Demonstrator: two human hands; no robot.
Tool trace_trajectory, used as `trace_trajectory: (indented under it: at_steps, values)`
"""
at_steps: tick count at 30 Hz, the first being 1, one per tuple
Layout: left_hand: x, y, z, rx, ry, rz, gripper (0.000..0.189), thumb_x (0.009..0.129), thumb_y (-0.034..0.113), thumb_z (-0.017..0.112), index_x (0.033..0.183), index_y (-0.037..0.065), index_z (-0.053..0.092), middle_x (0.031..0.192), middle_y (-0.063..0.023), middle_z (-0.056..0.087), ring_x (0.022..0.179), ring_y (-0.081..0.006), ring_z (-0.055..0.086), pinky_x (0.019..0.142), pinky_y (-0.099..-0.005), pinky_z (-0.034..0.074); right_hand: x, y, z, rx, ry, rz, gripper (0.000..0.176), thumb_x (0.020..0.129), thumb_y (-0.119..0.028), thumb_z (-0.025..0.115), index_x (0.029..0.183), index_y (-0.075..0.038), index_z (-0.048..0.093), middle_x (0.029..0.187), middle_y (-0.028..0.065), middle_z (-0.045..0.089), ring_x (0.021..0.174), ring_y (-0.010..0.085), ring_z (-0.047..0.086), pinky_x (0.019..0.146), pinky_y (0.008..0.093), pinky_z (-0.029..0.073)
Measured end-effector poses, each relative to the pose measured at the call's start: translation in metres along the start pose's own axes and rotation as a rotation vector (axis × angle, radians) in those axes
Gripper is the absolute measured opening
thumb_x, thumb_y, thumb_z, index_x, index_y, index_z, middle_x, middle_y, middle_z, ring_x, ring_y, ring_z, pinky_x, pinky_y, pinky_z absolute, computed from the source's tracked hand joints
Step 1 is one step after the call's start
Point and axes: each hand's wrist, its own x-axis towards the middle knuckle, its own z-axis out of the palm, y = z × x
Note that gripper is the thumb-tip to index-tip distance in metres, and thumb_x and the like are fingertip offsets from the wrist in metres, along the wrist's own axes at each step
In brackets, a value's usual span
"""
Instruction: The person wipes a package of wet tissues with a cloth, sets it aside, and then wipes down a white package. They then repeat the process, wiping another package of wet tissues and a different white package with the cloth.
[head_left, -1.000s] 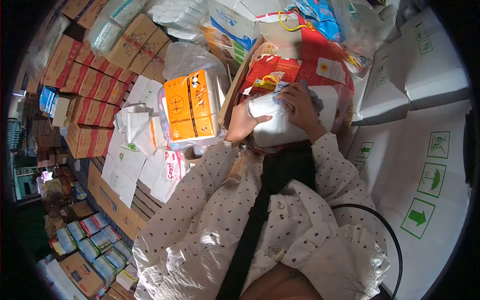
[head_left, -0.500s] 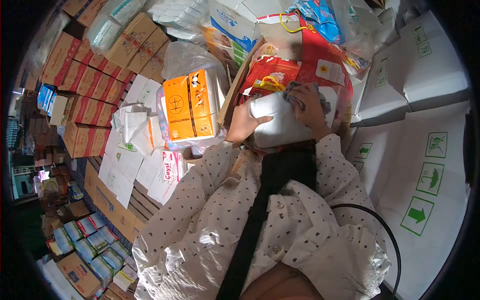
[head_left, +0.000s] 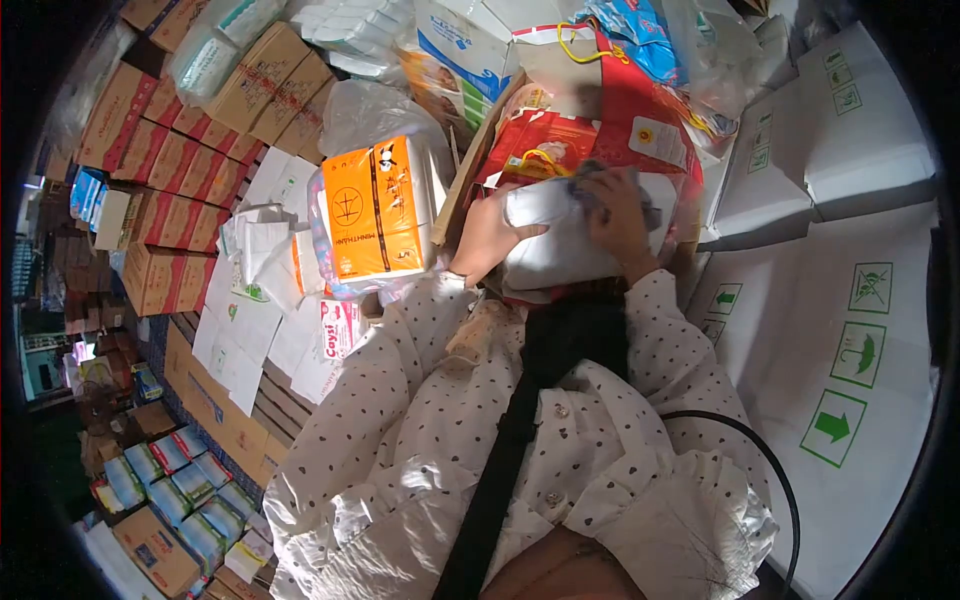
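Note:
A white wrapped package (head_left: 555, 250) lies in front of my body, over an open carton with red bags. My left hand (head_left: 490, 238) grips its left edge, the thumb on top and the other fingers down its side. On the package's upper right, my right hand (head_left: 612, 215) is closed on a grey cloth (head_left: 648, 200), pressing it to the surface. Red bags (head_left: 545, 140) with a yellow cord sit just beyond the package. To the left of my left hand stands an orange and white pack (head_left: 375, 210).
Large white cartons (head_left: 850, 330) with green symbols rise on the right. Stacked red and brown boxes (head_left: 180, 160) fill the left. White papers (head_left: 235, 340) and a small pink and white box (head_left: 341, 328) lie left of my sleeve. A clear plastic bag (head_left: 375, 115) is behind the orange pack.
My right hand and the grey cloth have shifted very slightly on the package. My left hand keeps its hold at the left edge. The whole view has moved a little.

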Motion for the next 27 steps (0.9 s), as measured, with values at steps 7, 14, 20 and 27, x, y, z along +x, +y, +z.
trace_trajectory:
  at_steps: [7,14,20,27]
  values:
    - [0.006,0.013,0.003,-0.007,0.076,0.121,0.059,0.067,0.027,0.087,0.115,0.001,0.064,0.092,-0.0207,0.07,0.088,-0.0368,0.069,0.078,-0.0404,0.053,0.016,-0.012,-0.002,-0.075,0.116,0.073,0.03,0.077,-0.007,0.061,0.106,-0.009,0.069,0.111,0.0123,0.066,0.108,0.0339,0.054,0.097,0.0466,0.041]
    - [0.001,0.037,-0.012,0.131,0.004,-0.041,0.044,0.071,0.016,0.082,0.11,0.003,0.067,0.097,-0.0183,0.071,0.087,-0.0304,0.07,0.079,-0.0358,0.052,0.041,-0.073,0.013,0.155,0.17,-0.291,0.031,0.076,-0.009,0.062,0.107,-0.009,0.063,0.105,0.0113,0.062,0.104,0.0362,0.053,0.096,0.0482,0.042]
    - [-0.022,0.052,-0.027,-0.088,0.208,0.021,0.057,0.069,0.022,0.088,0.116,0.0,0.064,0.094,-0.0201,0.071,0.086,-0.0274,0.072,0.075,-0.0351,0.055,0.036,-0.078,-0.029,-0.053,0.195,-0.134,0.03,0.074,-0.01,0.065,0.104,-0.009,0.067,0.107,0.0105,0.062,0.106,0.0355,0.054,0.097,0.0479,0.042]
    - [-0.026,0.039,-0.03,-0.01,0.262,0.08,0.045,0.071,0.013,0.08,0.111,0.001,0.065,0.094,-0.02,0.07,0.088,-0.0314,0.071,0.075,-0.0367,0.054,0.066,-0.14,-0.019,0.039,0.147,-0.305,0.034,0.073,-0.01,0.069,0.107,-0.008,0.069,0.111,0.0112,0.063,0.111,0.0346,0.057,0.096,0.046,0.044]
